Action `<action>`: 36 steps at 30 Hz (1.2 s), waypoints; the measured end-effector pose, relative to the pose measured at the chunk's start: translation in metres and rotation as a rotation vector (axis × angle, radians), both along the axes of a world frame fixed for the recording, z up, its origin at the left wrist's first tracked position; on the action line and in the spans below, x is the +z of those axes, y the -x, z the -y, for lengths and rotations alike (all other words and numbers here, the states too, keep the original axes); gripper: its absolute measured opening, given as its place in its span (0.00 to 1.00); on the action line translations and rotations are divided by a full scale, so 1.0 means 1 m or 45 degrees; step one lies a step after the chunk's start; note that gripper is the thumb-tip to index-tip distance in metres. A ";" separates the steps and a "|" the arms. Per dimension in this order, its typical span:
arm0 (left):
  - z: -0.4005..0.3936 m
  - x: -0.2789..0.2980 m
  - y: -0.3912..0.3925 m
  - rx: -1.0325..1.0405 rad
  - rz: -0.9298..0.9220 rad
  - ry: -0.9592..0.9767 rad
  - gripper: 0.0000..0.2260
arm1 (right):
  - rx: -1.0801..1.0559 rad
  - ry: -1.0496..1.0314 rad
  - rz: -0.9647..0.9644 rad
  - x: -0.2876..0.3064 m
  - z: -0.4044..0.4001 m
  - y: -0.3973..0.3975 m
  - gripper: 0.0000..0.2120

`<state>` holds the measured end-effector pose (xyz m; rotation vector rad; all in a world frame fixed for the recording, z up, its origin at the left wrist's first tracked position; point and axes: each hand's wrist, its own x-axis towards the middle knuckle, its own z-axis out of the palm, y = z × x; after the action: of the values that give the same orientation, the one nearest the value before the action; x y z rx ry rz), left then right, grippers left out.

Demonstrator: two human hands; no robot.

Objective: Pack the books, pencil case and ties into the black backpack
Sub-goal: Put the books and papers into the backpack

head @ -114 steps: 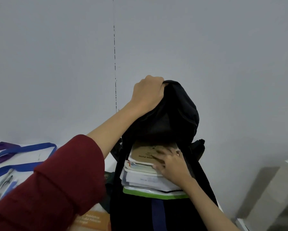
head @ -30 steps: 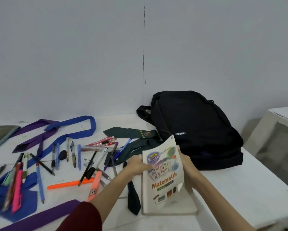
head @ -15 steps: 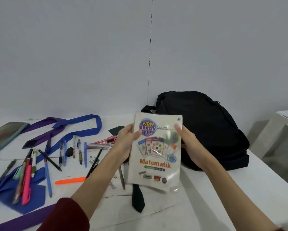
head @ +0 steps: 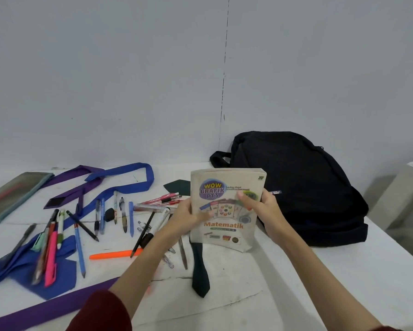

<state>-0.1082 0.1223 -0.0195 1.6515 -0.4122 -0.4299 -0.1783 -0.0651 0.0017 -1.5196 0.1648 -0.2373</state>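
white table (head: 308,283): the surface under everything i see. black backpack (head: 308,187): lying on its side at the back right, against the wall, well behind my hands. blue tie (head: 119,185): looped across the left half, its wide end under a cluster of pens. purple tie (head: 79,187): crossing the blue one at the back left; a second purple strip (head: 40,311) runs along the near left edge. dark green tie (head: 200,271): narrow end pointing toward me, just below the book. mathematics workbook (head: 227,209): upright, cover facing me, lifted off the table in front of the backpack. pencil case (head: 12,194): flat at the far left. left hand (head: 188,216): i grip the book's left edge, thumb on the cover. right hand (head: 270,211): i grip the right edge, thumb on the cover. orange highlighter (head: 112,255): lying among scattered pens, left of my forearm.
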 end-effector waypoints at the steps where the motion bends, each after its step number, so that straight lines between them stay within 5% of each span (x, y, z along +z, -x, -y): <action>1: 0.002 -0.006 0.003 -0.002 -0.012 -0.028 0.09 | 0.004 -0.005 -0.019 -0.002 -0.001 -0.001 0.20; 8: 0.008 -0.020 0.008 0.071 -0.063 0.100 0.07 | -0.043 -0.027 -0.058 -0.006 0.002 -0.002 0.14; 13: 0.008 -0.030 0.007 -0.003 -0.097 0.066 0.09 | -0.092 0.028 -0.113 -0.020 -0.003 0.001 0.20; 17: 0.011 -0.019 0.000 -0.009 -0.009 -0.059 0.06 | -0.104 -0.013 -0.017 0.000 0.008 0.000 0.15; 21: 0.018 0.033 -0.018 -0.176 0.261 -0.383 0.04 | -0.339 0.301 0.258 0.048 0.047 0.009 0.23; 24: 0.035 0.085 -0.026 -0.319 0.498 -0.599 0.04 | -0.182 0.743 0.112 0.076 0.072 0.018 0.20; 28: 0.080 0.132 -0.034 -0.373 0.869 -0.847 0.06 | 0.052 0.639 -0.073 0.090 0.107 0.027 0.11; 33: 0.161 0.117 -0.034 -0.049 1.135 -0.491 0.20 | -0.196 0.329 0.042 0.094 0.176 0.039 0.03; 36: 0.193 0.075 -0.014 0.210 1.178 -0.137 0.11 | -0.357 0.097 0.036 0.081 0.224 0.041 0.05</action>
<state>-0.0941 -0.0707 0.0560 1.9043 -0.9286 0.4810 -0.2188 -0.2890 0.0831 -1.5663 0.3502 -0.4929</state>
